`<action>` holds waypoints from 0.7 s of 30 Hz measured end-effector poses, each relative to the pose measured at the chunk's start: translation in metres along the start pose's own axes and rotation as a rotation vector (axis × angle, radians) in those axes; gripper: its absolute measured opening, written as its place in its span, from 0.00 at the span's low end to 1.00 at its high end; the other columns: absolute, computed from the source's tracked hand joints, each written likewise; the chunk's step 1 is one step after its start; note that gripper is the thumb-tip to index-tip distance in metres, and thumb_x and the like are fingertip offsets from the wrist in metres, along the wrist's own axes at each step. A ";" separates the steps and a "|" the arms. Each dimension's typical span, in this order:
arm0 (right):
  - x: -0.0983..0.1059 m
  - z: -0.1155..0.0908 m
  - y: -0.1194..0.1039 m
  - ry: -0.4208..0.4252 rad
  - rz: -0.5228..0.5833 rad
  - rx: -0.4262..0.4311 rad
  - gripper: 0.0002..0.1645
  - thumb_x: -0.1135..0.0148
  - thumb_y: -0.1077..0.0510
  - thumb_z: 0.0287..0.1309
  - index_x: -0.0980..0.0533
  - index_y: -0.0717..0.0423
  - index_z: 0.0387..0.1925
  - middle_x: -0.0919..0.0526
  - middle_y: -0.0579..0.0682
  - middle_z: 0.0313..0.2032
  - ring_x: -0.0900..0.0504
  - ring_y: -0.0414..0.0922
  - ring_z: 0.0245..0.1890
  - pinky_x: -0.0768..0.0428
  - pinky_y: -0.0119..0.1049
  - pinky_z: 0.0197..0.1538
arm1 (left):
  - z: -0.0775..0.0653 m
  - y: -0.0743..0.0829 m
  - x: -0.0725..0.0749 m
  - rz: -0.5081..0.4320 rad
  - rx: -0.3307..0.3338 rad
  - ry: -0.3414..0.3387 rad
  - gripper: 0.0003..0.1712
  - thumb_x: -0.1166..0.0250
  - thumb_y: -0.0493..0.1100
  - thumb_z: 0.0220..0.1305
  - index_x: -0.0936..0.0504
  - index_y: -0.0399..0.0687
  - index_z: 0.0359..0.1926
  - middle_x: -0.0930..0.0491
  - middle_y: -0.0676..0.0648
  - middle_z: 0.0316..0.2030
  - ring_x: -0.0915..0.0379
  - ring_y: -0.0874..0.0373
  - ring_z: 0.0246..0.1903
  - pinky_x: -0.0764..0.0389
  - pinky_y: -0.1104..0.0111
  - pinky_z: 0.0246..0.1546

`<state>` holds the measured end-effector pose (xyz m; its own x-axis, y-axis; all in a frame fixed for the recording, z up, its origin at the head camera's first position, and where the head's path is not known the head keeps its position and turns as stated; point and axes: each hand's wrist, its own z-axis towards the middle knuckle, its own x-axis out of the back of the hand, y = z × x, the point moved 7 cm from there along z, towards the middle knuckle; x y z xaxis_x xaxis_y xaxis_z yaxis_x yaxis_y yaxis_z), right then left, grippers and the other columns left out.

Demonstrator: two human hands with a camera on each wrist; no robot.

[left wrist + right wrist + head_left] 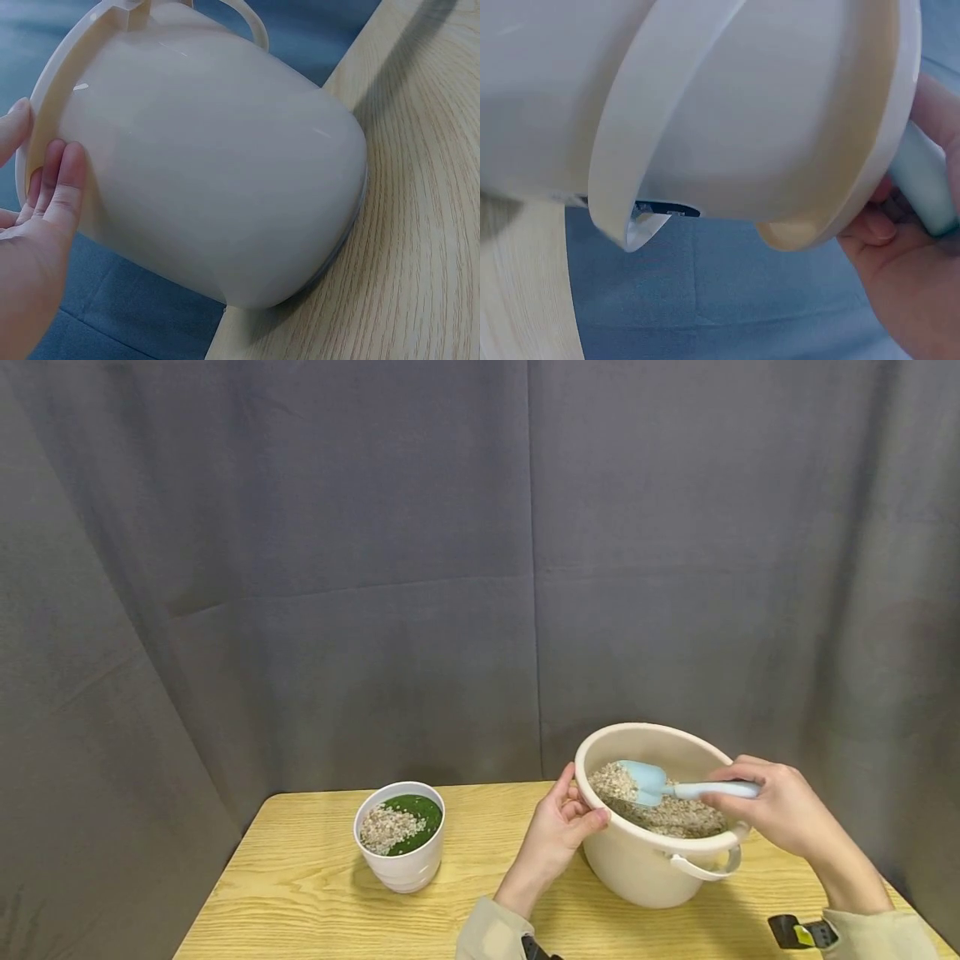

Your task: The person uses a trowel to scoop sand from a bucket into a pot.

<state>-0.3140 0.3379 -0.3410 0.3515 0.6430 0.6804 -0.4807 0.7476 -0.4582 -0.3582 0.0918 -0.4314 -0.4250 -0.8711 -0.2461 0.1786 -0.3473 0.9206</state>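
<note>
A cream bucket (637,870) stands tilted on the table, part-filled with pale gravel (686,820). At its left side my left hand (558,828) grips the rim, thumb on top and fingers against the outer wall, as the left wrist view shows with the bucket (217,165). My right hand (780,806) holds a light blue trowel (651,783) by its handle, over the bucket's right rim. The trowel's blade lies inside the bucket, with gravel around its tip. In the right wrist view, the bucket hides most of the trowel except its handle (921,178).
A white ribbed pot (408,870) stands to the left on the wooden table (300,877); it holds a green surface (423,814) partly covered with gravel (386,829). The bucket's carrying handle (708,870) hangs at its front. A grey curtain (405,568) hangs behind the table.
</note>
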 end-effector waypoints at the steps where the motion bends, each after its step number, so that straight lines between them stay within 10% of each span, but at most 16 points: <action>1: 0.001 -0.001 0.000 0.013 0.000 -0.006 0.10 0.22 0.58 0.46 0.16 0.44 0.31 0.21 0.37 0.26 0.27 0.36 0.23 0.30 0.28 0.24 | 0.000 0.000 0.000 -0.002 -0.001 0.000 0.51 0.32 0.32 0.61 0.54 0.36 0.76 0.28 0.50 0.39 0.25 0.64 0.37 0.19 0.73 0.45; 21: 0.008 -0.032 0.001 0.208 0.077 -0.140 0.09 0.22 0.61 0.46 0.15 0.53 0.31 0.17 0.37 0.35 0.25 0.30 0.33 0.30 0.21 0.32 | -0.002 0.005 0.000 0.009 0.005 -0.009 0.51 0.31 0.33 0.61 0.54 0.35 0.76 0.27 0.51 0.38 0.25 0.65 0.36 0.21 0.76 0.43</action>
<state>-0.2863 0.3491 -0.3542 0.4827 0.7081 0.5153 -0.4016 0.7019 -0.5883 -0.3557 0.0899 -0.4269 -0.4312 -0.8711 -0.2349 0.1784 -0.3376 0.9242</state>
